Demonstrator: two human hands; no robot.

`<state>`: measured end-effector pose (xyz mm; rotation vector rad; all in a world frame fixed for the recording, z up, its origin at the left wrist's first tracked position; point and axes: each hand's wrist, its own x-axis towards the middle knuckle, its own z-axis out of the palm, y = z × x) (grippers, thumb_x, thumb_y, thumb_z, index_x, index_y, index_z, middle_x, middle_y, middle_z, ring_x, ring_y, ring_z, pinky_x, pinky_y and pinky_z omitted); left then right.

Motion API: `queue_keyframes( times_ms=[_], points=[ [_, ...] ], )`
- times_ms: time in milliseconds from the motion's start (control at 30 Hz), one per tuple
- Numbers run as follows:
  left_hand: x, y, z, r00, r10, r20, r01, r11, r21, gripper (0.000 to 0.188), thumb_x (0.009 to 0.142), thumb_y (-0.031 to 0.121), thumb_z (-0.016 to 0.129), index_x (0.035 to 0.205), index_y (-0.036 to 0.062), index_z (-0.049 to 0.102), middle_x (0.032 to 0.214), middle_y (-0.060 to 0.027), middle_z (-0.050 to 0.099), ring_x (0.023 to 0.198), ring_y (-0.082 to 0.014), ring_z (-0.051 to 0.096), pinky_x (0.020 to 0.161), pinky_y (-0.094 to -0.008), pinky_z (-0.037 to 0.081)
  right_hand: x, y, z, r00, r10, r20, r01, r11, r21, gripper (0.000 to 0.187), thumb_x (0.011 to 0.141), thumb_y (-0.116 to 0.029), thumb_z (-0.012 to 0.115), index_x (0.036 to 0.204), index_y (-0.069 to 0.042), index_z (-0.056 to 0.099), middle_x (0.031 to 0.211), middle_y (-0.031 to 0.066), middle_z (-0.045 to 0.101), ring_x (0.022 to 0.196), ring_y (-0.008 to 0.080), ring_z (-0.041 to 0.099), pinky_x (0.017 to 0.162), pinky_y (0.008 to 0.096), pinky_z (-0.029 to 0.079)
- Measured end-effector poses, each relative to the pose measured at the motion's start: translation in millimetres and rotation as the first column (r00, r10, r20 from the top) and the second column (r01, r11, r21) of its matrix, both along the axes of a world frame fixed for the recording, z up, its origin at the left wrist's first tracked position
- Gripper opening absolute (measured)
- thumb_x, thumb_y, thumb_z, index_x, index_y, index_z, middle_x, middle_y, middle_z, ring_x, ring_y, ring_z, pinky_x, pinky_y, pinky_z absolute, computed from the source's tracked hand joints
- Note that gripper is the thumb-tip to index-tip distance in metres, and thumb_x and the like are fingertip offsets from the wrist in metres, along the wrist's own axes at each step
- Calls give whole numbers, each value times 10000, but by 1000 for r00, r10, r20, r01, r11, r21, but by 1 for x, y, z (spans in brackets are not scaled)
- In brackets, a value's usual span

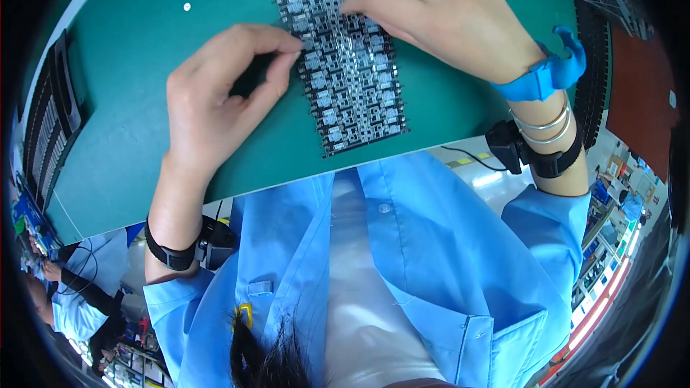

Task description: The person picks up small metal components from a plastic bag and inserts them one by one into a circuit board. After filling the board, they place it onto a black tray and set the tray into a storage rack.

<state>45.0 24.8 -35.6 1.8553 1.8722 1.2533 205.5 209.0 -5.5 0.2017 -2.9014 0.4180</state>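
A long panel of small black and silver electronic parts [352, 93] lies flat on the green table mat [136, 93], its rows running away from me. My left hand [223, 79] is at the panel's left edge, with thumb and index fingertips pinched together on that edge. Over the panel's far right part, my right hand [438, 14] hovers with curled fingers pressed together. Its fingertips are partly hidden, so whatever they grip cannot be made out. A blue strap [535, 80] circles my right wrist.
A small white round piece [187, 7] lies on the mat at the far left. Black slotted racks [54, 118] stand along the left side, and another dark rack [593, 50] is on the right. A person in light blue [75, 312] is at the lower left.
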Motion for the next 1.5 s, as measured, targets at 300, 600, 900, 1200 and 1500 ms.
queue_keyframes(
  times_ms=[300,600,900,1200,1500],
  points=[
    [7,0,2,1000,-19,16,19,1000,-20,157,722,-66,680,846,19,635,867,-92,677,780,-232,670,674,-308,533,26,13,-22,992,2,-129,6,998,65,330,687,-126,723,1014,-149,682,990,11,613,864,199,588,743,326,491],
    [3,-1,4,999,-13,37,16,997,-76,136,738,-68,675,848,6,646,885,-103,687,819,-208,670,705,-289,531,20,18,-18,978,-134,-162,108,981,-160,333,763,-109,699,1092,-164,691,1105,48,577,1013,230,538,876,347,446],
    [-1,-4,1,992,32,123,-26,998,-50,128,743,-41,684,845,29,653,860,-82,676,789,-207,667,678,-285,524,-89,64,-9,901,-400,-170,401,915,-28,131,786,-198,631,807,-79,680,842,96,627,804,280,620,676,412,506],
    [-8,-2,1,973,48,224,-19,991,-130,120,772,-30,678,879,23,662,865,-67,637,741,-185,626,660,-264,503,-103,63,-5,941,-329,-83,339,912,229,114,764,-187,622,782,-96,689,791,110,634,777,306,631,669,418,505],
    [10,11,11,991,26,128,5,971,-239,87,806,20,671,891,32,657,883,-60,613,751,-179,587,656,-281,479,-99,69,14,917,-384,104,379,923,62,110,745,-188,631,757,-99,695,788,118,658,780,296,643,679,415,511]
  ],
)
